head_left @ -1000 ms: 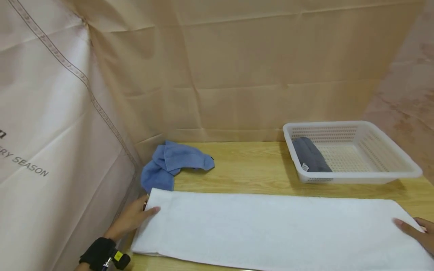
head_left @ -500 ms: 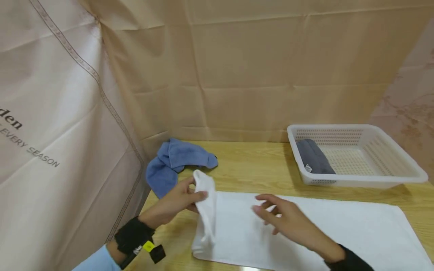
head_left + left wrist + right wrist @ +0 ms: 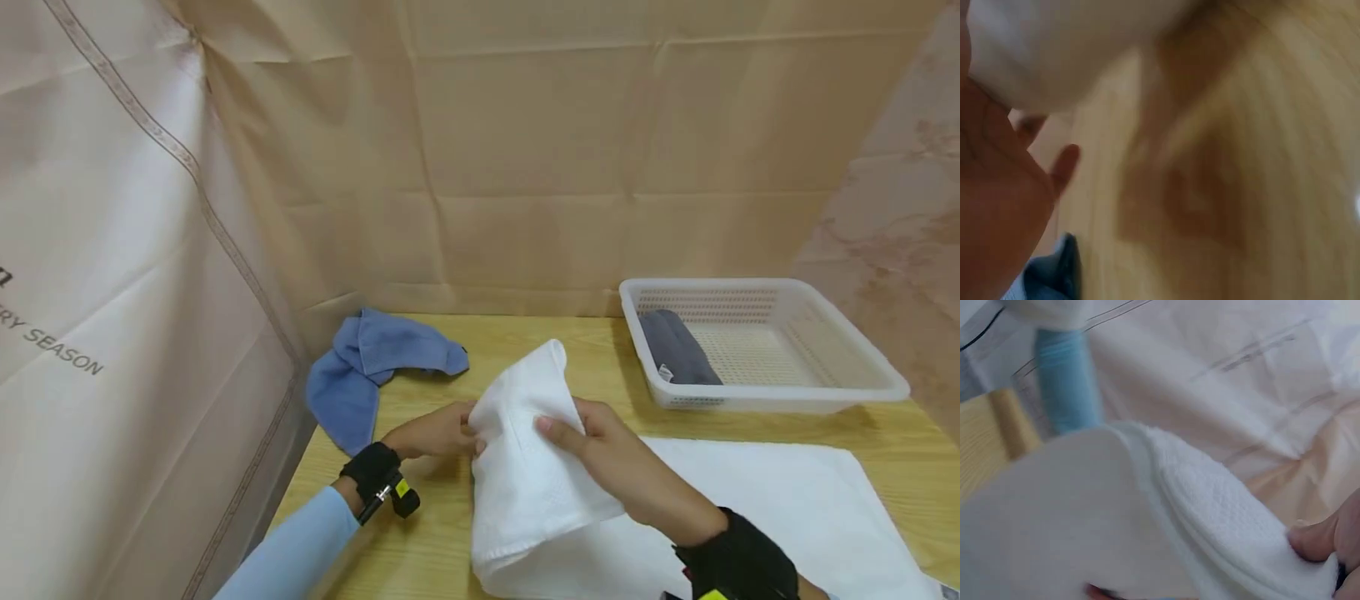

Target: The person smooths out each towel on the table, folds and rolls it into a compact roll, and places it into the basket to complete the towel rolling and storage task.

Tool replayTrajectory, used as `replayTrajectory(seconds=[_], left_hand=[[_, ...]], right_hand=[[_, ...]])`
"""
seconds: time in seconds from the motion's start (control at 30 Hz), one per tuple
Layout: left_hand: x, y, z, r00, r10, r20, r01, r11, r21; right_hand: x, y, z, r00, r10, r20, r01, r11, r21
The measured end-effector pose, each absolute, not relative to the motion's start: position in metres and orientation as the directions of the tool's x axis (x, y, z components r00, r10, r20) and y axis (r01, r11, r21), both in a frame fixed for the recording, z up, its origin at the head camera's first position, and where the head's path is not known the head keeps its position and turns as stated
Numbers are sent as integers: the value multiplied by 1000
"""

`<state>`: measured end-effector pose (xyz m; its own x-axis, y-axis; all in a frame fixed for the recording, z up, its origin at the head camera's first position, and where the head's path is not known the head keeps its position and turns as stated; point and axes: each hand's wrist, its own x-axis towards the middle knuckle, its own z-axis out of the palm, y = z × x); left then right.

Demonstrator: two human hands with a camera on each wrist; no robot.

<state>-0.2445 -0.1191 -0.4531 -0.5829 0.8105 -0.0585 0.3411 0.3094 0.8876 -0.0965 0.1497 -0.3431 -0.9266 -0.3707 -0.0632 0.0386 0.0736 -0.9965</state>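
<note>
A long white towel (image 3: 757, 492) lies folded in a strip along the front of the table, its left end lifted and turned over to the right. My right hand (image 3: 618, 458) grips this raised end, thumb on top; in the right wrist view the thumb (image 3: 1316, 540) presses on the thick layered edge. At the towel's left edge is my left hand (image 3: 438, 429), its fingers partly behind the cloth. The left wrist view, blurred, has its fingers (image 3: 1066, 165) loosely apart below the white cloth (image 3: 1054, 50), with no clear grip on it.
A crumpled blue towel (image 3: 367, 367) lies at the table's back left. The white plastic basket (image 3: 780, 396) at the back right holds a rolled dark grey towel (image 3: 678, 346) along its left side. Fabric sheets (image 3: 510, 167) hang around the table (image 3: 427, 517).
Both hands have left the towel's two ends and met at its left part. The right hand has taken the left end, which is now raised and turned over rightward.
</note>
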Motion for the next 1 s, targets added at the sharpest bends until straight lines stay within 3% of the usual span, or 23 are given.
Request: replayTrajectory(seconds=[0.13, 0.33, 0.43, 0.63, 0.73, 0.83, 1.0], left_hand=[[-240, -138, -458, -505, 853, -133, 353, 345, 870], [-228, -157, -445, -431, 897, -95, 389, 279, 878], [-224, -164, -448, -408, 907, -102, 400, 278, 873], [-218, -172, -460, -455, 871, -187, 375, 377, 847], [-217, -168, -464, -461, 865, -198, 408, 405, 818], [-214, -163, -465, -476, 857, -194, 469, 435, 769], [-208, -163, -462, -507, 839, -196, 541, 487, 686]], right_hand=[[-79, 184, -323, -935, -335, -116, 115, 23, -993], [-61, 259, -333, -949, -267, -166, 161, 41, -986], [-64, 296, -353, -936, -279, -215, 187, 124, -975], [-92, 340, -422, -925, -187, -332, 221, 445, -868], [-102, 346, -450, -959, -102, -264, 142, 636, -759], [-106, 344, -465, -991, -48, -122, 42, 767, -640], [-105, 328, -471, -987, -8, 161, -86, 872, -482]])
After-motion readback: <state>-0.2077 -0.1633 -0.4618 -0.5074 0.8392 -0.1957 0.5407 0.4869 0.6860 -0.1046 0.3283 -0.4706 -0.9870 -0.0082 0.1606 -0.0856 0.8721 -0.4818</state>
